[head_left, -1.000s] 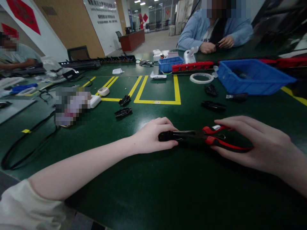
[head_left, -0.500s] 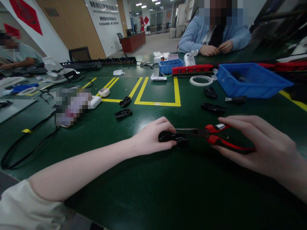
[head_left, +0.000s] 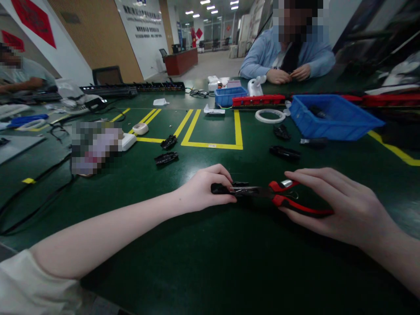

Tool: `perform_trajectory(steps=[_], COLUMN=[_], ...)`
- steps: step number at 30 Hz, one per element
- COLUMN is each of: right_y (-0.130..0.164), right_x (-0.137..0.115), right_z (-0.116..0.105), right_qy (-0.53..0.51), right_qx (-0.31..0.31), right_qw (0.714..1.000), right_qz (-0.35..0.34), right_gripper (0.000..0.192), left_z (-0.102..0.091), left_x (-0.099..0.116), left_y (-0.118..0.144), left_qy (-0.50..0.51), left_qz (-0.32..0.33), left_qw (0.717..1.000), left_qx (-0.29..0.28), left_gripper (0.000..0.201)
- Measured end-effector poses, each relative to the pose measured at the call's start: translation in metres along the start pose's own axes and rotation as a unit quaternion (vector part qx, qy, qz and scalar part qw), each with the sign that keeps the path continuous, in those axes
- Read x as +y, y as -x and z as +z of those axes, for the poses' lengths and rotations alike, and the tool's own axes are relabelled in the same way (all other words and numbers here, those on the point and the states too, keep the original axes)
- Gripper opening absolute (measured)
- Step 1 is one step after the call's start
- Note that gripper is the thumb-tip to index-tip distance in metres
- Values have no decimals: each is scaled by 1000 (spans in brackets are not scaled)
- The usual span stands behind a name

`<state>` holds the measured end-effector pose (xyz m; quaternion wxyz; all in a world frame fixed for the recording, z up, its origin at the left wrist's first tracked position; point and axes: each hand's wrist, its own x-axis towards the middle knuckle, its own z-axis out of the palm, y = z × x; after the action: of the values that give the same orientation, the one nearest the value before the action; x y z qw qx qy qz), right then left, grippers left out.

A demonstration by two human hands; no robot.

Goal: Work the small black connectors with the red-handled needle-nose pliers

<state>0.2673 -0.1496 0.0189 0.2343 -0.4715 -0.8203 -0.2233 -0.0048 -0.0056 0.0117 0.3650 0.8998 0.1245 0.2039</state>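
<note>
Pliers with red-and-black handles [head_left: 288, 202] lie low over the dark green bench [head_left: 210, 262], their metal nose pointing left and meeting a small black plastic part [head_left: 223, 189] at the middle of the view. The right hand [head_left: 341, 210] wraps the handles, fingers [head_left: 308, 175] curled over the upper grip and thumb under the lower one, gripping the tool. The left hand [head_left: 205, 190] rests on the bench with its fingers closed around the black part, pinning it against the surface; only the part's right end shows past the fingertips.

Just beyond the hands lie more black plastic pieces: two [head_left: 166, 151] to the left near a yellow taped rectangle [head_left: 213, 131], and a longer one [head_left: 285, 152] to the right. A large blue plastic bin [head_left: 331, 118] stands further right, with a white tape ring [head_left: 271, 115] beside it. A smaller blue tray [head_left: 230, 95] and a long red strip [head_left: 259, 100] sit behind. Across the bench a person in a light blue jacket [head_left: 285, 57] works with both hands together. A black cable [head_left: 36, 197] loops at the far left.
</note>
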Motion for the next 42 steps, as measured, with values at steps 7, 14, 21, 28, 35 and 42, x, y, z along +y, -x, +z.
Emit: perform_trajectory(steps=[7, 14, 21, 28, 35, 42], right_y=[1, 1, 2, 3, 0, -3], right_x=[-2, -2, 2, 1, 0, -1], right_z=[2, 1, 2, 3, 2, 0], right_qy=[-28, -39, -17, -9, -25, -17], right_qx=[-6, -7, -4, -13, -6, 5], right_qw=[999, 999, 1000, 1000, 1000, 1000], right_qz=[19, 21, 3, -3, -1, 0], right_gripper=[54, 54, 54, 53, 52, 51], left_z=[0, 1, 1, 1, 3, 2], left_x=[0, 2, 1, 3, 2, 8], left_y=[-1, -2, -3, -3, -2, -2], left_qy=[7, 17, 20, 16, -28, -105], left_qz=[-3, -17, -1, 7, 26, 12], left_qw=[1000, 1000, 1000, 1000, 999, 994], left_qx=[-2, -9, -18, -21, -22, -28], left_gripper=[14, 13, 15, 13, 17, 45])
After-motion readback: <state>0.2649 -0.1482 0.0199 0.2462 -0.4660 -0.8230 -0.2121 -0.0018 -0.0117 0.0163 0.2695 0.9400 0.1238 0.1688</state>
